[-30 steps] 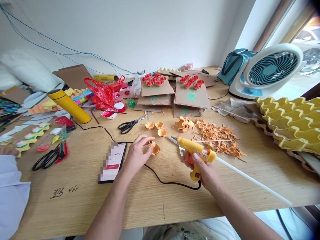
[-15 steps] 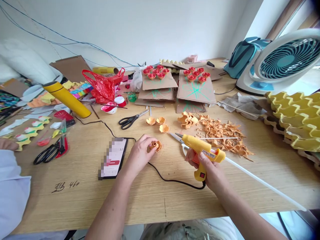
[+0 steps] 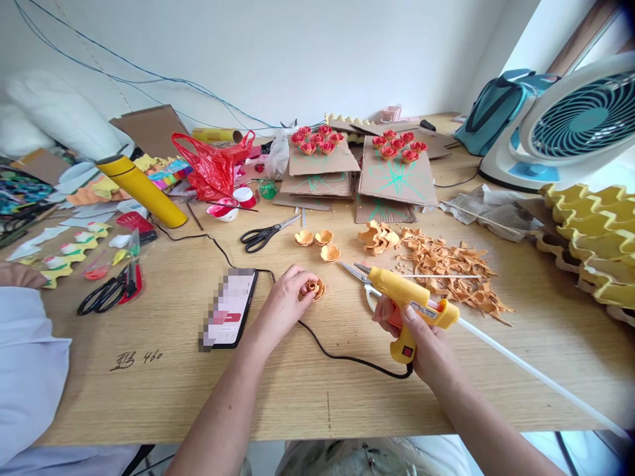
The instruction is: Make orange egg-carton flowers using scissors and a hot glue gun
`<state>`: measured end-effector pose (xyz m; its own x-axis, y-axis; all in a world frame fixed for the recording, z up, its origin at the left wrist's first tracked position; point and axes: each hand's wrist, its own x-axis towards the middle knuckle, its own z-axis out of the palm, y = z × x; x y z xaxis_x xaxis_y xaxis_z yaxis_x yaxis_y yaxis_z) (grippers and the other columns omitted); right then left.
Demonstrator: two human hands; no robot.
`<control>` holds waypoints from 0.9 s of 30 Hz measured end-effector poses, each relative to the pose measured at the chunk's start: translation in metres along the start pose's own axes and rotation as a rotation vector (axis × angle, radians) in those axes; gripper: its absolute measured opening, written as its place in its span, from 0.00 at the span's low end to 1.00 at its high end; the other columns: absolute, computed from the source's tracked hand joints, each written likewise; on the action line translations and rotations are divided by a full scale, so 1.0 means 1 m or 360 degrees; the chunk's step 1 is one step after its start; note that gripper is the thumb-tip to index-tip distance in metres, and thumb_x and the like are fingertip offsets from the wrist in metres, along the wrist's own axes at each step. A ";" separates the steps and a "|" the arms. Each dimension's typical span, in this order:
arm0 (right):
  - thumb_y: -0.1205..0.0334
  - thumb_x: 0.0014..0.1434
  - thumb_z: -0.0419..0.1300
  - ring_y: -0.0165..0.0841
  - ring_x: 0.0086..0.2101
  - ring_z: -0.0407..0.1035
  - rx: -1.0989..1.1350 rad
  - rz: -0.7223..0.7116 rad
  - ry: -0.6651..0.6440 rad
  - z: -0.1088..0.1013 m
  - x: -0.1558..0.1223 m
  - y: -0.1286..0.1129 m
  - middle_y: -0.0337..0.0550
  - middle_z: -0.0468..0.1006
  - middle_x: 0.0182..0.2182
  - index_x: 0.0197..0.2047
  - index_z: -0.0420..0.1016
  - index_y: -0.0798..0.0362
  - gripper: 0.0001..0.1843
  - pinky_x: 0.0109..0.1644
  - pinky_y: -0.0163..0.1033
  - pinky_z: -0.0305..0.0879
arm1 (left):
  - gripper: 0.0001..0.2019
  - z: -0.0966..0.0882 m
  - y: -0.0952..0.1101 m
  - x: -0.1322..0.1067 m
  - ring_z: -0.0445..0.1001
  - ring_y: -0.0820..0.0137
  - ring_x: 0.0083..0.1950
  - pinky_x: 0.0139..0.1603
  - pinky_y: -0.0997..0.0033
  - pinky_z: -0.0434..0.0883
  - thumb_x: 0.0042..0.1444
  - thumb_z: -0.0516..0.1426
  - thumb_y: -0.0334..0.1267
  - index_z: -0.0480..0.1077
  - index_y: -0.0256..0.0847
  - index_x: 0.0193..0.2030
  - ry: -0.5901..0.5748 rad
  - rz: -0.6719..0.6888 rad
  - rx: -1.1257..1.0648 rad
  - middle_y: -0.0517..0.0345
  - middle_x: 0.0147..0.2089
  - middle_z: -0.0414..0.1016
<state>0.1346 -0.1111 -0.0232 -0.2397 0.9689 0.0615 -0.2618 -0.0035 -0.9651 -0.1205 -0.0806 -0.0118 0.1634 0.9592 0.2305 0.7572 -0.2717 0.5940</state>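
My left hand (image 3: 285, 303) pinches a small orange paper flower (image 3: 314, 288) against the wooden table (image 3: 163, 383), just right of a phone (image 3: 229, 315). My right hand (image 3: 421, 337) grips a yellow glue gun (image 3: 407, 305) by its handle. Its nozzle points left toward the flower, a short gap away. A long white glue stick (image 3: 536, 378) juts from the back of the gun. A black cord (image 3: 342, 359) runs from the gun under my left wrist. Three orange paper cups (image 3: 317, 241) lie just beyond the flower.
Black scissors (image 3: 265, 235) lie behind the phone. Orange scraps (image 3: 446, 271) are heaped to the right, with yellow egg trays (image 3: 590, 231) and a fan (image 3: 570, 125) beyond. Cardboard with red flowers (image 3: 322, 158) stands at the back. Another person's sleeve (image 3: 24, 370) is at the left edge.
My left hand has pressed the small inner piece into the orange cup, forming one flower, and now holds it down on the table. The glue gun stays in my right hand.
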 end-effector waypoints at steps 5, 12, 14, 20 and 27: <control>0.38 0.63 0.59 0.35 0.31 0.61 -0.0012 -0.0005 0.0005 0.001 0.001 0.000 0.44 0.73 0.33 0.34 0.72 0.49 0.22 0.30 0.40 0.56 | 0.14 -0.001 0.001 0.000 0.73 0.72 0.35 0.41 0.71 0.73 0.55 0.56 0.21 0.75 0.42 0.41 -0.0004 0.0002 0.0005 0.59 0.41 0.70; 0.36 0.63 0.57 0.34 0.29 0.59 -0.0101 0.0014 0.0007 -0.002 0.001 0.004 0.43 0.73 0.32 0.34 0.72 0.48 0.23 0.30 0.40 0.57 | 0.15 -0.003 0.005 -0.001 0.74 0.71 0.38 0.43 0.70 0.72 0.57 0.55 0.20 0.75 0.42 0.43 -0.0077 -0.0025 0.0047 0.57 0.42 0.72; 0.36 0.63 0.57 0.34 0.28 0.59 -0.0112 0.0011 0.0004 -0.002 0.001 0.004 0.44 0.73 0.32 0.34 0.72 0.48 0.23 0.30 0.40 0.57 | 0.15 -0.003 0.006 -0.002 0.74 0.70 0.39 0.41 0.70 0.71 0.56 0.54 0.19 0.75 0.41 0.42 -0.0083 0.0002 0.0126 0.57 0.42 0.72; 0.37 0.64 0.57 0.34 0.29 0.59 -0.0108 0.0004 0.0003 -0.001 0.001 0.003 0.44 0.74 0.32 0.34 0.72 0.49 0.23 0.32 0.40 0.58 | 0.16 0.001 0.005 -0.001 0.74 0.69 0.40 0.41 0.70 0.71 0.54 0.54 0.18 0.75 0.42 0.39 -0.0061 0.0051 0.0187 0.57 0.40 0.71; 0.38 0.66 0.56 0.34 0.29 0.58 -0.0071 -0.0029 -0.0050 -0.001 0.002 0.004 0.42 0.73 0.32 0.34 0.74 0.48 0.22 0.32 0.40 0.56 | 0.13 -0.002 0.004 -0.001 0.76 0.70 0.38 0.41 0.70 0.73 0.56 0.55 0.21 0.75 0.42 0.39 -0.0049 -0.0025 -0.0009 0.57 0.41 0.73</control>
<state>0.1336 -0.1094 -0.0272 -0.2647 0.9604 0.0865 -0.2246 0.0258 -0.9741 -0.1190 -0.0824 -0.0080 0.1710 0.9653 0.1976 0.7561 -0.2571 0.6019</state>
